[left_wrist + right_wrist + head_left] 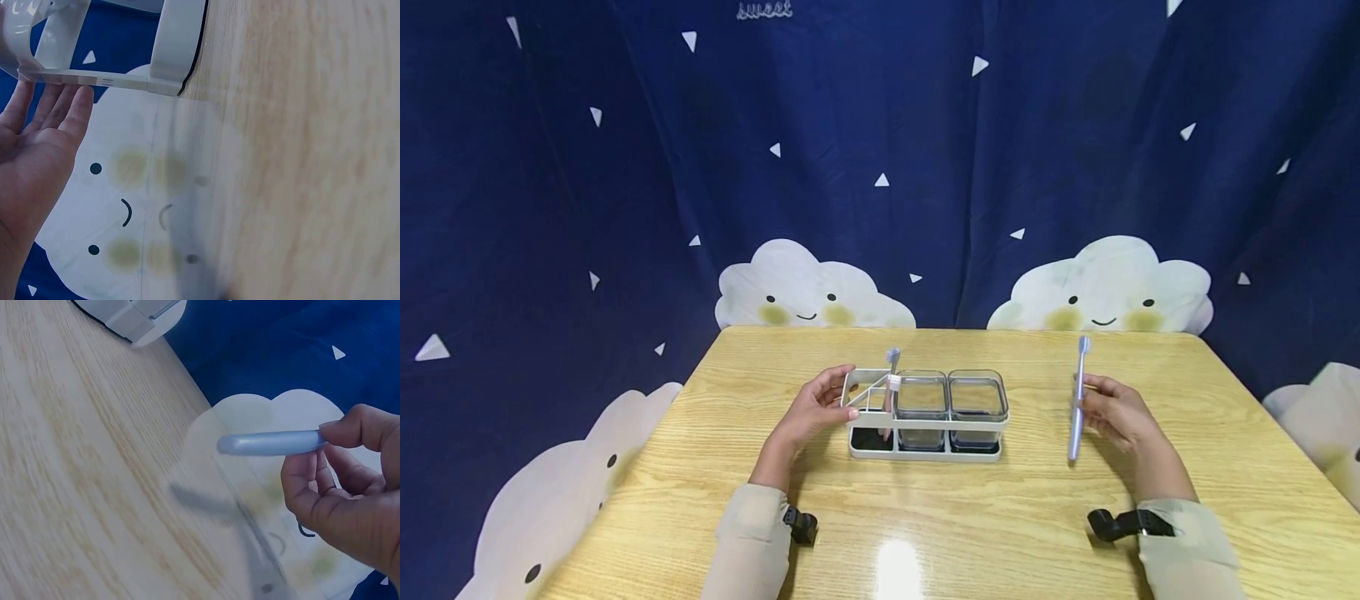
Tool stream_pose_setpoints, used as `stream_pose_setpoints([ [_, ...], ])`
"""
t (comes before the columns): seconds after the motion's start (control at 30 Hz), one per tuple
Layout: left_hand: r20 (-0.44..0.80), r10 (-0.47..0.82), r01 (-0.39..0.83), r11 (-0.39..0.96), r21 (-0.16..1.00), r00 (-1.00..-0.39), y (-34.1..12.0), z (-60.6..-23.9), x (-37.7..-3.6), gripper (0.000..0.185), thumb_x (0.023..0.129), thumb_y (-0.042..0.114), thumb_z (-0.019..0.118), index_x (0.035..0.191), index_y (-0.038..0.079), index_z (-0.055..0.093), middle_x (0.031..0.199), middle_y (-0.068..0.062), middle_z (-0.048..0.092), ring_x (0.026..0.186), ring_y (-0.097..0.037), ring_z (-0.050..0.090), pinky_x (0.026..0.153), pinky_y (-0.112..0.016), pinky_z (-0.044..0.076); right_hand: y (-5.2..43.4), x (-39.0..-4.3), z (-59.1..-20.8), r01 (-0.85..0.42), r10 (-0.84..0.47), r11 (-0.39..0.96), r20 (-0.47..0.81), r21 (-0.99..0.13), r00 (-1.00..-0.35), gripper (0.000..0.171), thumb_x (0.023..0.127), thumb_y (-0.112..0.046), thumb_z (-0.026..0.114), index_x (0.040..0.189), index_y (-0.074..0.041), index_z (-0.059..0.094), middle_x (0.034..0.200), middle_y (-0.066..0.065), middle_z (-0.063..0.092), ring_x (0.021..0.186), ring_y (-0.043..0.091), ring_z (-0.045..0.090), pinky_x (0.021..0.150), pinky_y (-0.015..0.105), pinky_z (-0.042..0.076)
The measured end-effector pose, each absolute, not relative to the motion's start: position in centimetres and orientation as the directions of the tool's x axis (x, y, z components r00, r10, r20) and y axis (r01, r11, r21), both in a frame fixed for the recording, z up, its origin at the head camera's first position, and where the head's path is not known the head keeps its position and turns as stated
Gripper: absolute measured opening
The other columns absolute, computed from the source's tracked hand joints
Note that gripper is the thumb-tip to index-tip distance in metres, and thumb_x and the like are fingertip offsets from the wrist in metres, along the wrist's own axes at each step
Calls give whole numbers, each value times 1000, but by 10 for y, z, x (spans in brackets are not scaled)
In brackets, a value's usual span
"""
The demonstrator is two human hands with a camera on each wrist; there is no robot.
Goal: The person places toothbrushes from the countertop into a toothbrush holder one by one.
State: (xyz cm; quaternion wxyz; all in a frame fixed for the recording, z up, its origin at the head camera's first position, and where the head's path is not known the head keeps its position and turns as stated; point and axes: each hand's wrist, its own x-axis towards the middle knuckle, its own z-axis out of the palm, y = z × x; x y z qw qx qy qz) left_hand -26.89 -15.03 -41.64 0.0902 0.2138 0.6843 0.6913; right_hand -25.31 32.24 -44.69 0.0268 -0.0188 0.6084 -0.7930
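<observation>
A white rack (925,446) stands mid-table with two clear cups (921,398) (977,397) in it. A toothbrush (891,367) stands upright in its left compartment. My left hand (820,407) rests against the rack's left end, fingers straight; in the left wrist view the fingers (59,106) touch the rack's white frame (94,79). My right hand (1116,412) pinches a light-blue toothbrush (1078,400) held upright to the right of the rack, bristles on top. In the right wrist view thumb and fingers (340,453) grip that toothbrush's handle (270,443).
The wooden table (925,533) runs to a dark blue curtain (880,150) with white clouds at the back. The table's edges fall away left and right. A bright light reflection (897,567) lies on the wood near me.
</observation>
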Motion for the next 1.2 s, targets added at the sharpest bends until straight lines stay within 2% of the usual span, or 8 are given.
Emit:
stream_pose_setpoints([
  [0.1,166,415,164,-39,986,-895,-150,-416,-268,69,76,-13,66,137,-6,36,128,-34,41,111,-27,49,100,-43,36,320,-251,-446,16,-56,-249,-2,-968,-998,34,89,11,48,97,-19,64,85,2,60,71,15,58,61,27,50],
  [0.33,169,423,163,-49,985,-890,-151,-415,-268,71,76,-12,66,138,-8,33,130,-33,41,121,-47,36,102,-44,33,314,-248,-440,-12,-46,-246,24,-969,-999,30,90,7,51,97,-19,65,86,1,60,73,14,57,62,27,50],
  [0.67,160,417,144,-70,987,-895,-152,-424,-279,72,74,-14,66,138,-7,34,129,-32,41,121,-49,34,102,-48,30,311,-249,-429,-41,5,-256,41,-966,-999,21,91,-1,57,95,-18,67,82,-1,61,70,10,58,62,27,52],
  [0.87,159,400,151,-52,987,-903,-152,-432,-284,71,75,-12,68,138,-4,36,128,-28,45,120,-46,37,101,-44,33,308,-245,-424,-64,51,-238,54,-969,-997,14,89,-5,61,95,-15,68,84,-2,63,72,11,59,62,27,54],
  [1.2,175,399,176,-37,984,-900,-152,-433,-283,70,73,-8,71,136,-3,40,126,-34,42,117,-48,39,94,-35,41,300,-241,-414,-121,62,-167,112,-978,-992,9,89,-8,63,98,-7,64,89,-2,61,76,9,56,65,26,53],
])
